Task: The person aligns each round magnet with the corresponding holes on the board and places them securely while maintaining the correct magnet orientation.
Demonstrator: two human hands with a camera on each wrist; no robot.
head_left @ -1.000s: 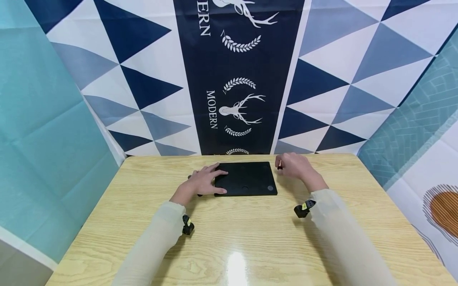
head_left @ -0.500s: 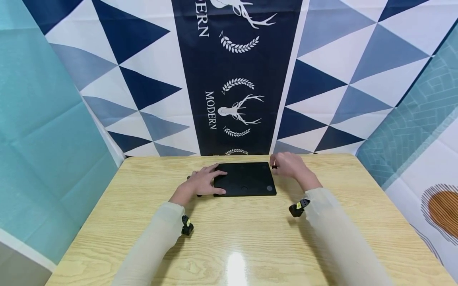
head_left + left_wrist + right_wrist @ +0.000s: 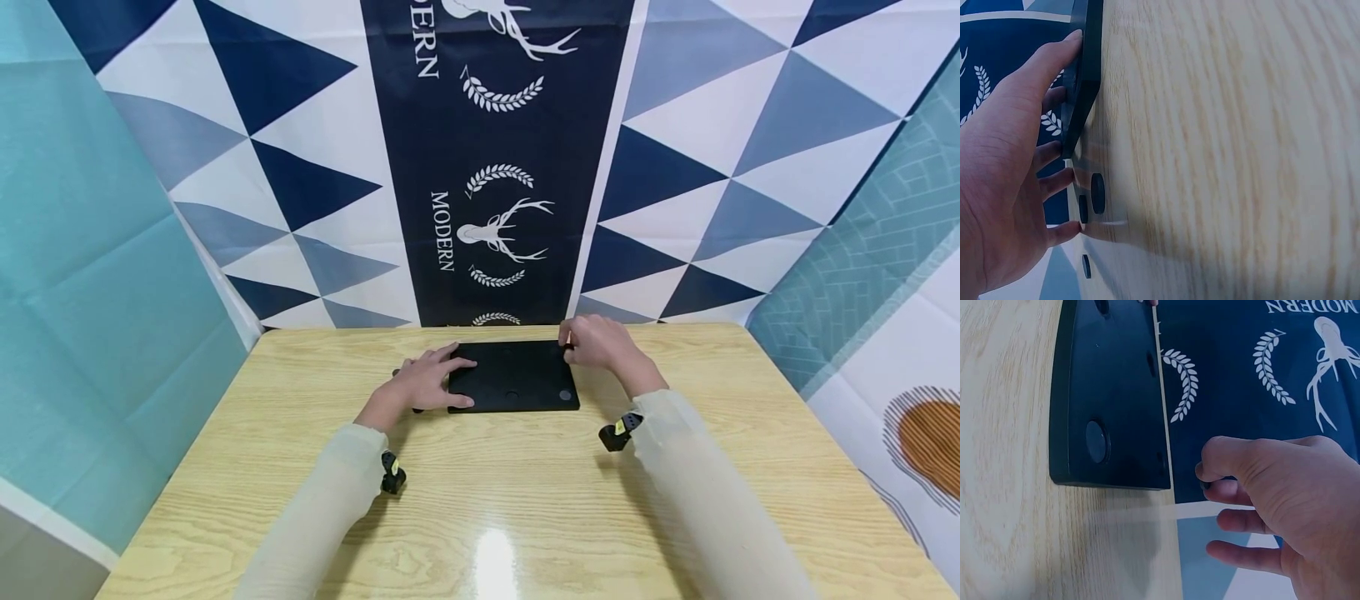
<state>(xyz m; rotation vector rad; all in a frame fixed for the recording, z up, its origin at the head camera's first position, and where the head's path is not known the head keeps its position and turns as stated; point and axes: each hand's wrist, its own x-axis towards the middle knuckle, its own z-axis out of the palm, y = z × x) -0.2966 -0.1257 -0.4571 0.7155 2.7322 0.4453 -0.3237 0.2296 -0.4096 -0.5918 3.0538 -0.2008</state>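
A flat black board (image 3: 517, 379) with round recesses lies near the table's back edge. In the right wrist view one round black disc (image 3: 1097, 442) shows near its corner. At the board's left end my left hand (image 3: 423, 382) rests with fingers spread, the thumb (image 3: 1063, 53) touching the board. My right hand (image 3: 600, 343) is at the far right corner and pinches a small dark piece (image 3: 1205, 485) between thumb and index finger; the piece is mostly hidden, but it looks like a disc. Loose black discs (image 3: 1098, 193) lie on the table beside my left fingers, partly covered in the head view.
The wooden table (image 3: 495, 483) ends at a patterned cloth backdrop (image 3: 495, 167) just behind the board. A teal cloth (image 3: 97, 250) hangs at the left. Small black cameras (image 3: 392, 472) are strapped to both wrists.
My right hand has moved left, from beside the board to its far right corner, still pinching the small piece. My left hand and the board have stayed in place.
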